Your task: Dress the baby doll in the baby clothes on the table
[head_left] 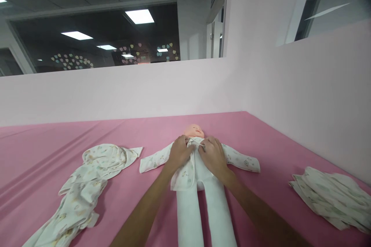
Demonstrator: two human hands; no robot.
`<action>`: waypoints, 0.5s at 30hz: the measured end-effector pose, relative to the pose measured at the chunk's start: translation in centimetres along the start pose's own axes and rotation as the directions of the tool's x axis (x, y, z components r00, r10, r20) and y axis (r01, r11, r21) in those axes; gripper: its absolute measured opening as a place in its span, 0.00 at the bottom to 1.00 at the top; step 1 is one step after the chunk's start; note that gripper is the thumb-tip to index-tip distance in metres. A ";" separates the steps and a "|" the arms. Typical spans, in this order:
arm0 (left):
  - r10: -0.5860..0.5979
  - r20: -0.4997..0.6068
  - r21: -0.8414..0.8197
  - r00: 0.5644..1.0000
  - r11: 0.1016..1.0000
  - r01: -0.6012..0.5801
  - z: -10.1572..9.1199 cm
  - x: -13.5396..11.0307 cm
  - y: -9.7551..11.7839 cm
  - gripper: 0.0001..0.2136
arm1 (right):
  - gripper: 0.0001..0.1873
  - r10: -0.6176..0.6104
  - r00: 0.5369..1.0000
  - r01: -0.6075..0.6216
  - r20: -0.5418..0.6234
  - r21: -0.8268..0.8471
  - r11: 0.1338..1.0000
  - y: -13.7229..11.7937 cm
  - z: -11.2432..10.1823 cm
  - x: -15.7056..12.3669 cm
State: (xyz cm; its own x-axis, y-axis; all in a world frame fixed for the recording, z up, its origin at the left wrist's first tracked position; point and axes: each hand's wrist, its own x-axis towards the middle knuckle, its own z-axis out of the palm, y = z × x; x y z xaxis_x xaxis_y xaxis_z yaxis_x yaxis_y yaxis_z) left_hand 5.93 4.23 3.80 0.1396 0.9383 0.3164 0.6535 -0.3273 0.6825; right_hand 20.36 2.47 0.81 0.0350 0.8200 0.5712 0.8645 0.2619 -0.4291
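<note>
A baby doll [194,130] lies on its back, its head toward the wall. It wears a white printed baby shirt [182,173] with both sleeves spread outward, and its white legs [189,212] stretch toward me. My left hand [180,151] is closed at the shirt's front edge near the doll's neck. Opposite it, my right hand [213,155] pinches the other front edge at the chest. The shirt's left panel hangs loose over the belly, while the right panel is mostly hidden behind my right hand and forearm.
A pink sheet [124,208] covers the surface. Crumpled printed baby clothes [84,193] lie at the left, and a stack of folded white cloths [333,197] rests at the right. White walls [139,92] with windows rise behind and along the right side.
</note>
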 end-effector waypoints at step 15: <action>-0.075 0.014 0.252 0.997 0.965 0.069 -1.1 -2.5 1.1 0.11 | 0.07 0.127 0.984 -0.145 0.126 0.146 0.979 -0.7 -1.9 -0.7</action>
State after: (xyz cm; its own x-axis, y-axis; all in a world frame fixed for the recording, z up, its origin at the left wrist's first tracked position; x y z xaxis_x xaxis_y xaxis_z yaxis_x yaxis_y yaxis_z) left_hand 5.44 1.40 4.46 0.1005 0.9617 0.2549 0.8282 -0.2228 0.5142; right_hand 20.69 0.76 2.09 0.0814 0.9041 0.4195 0.7676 0.2116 -0.6050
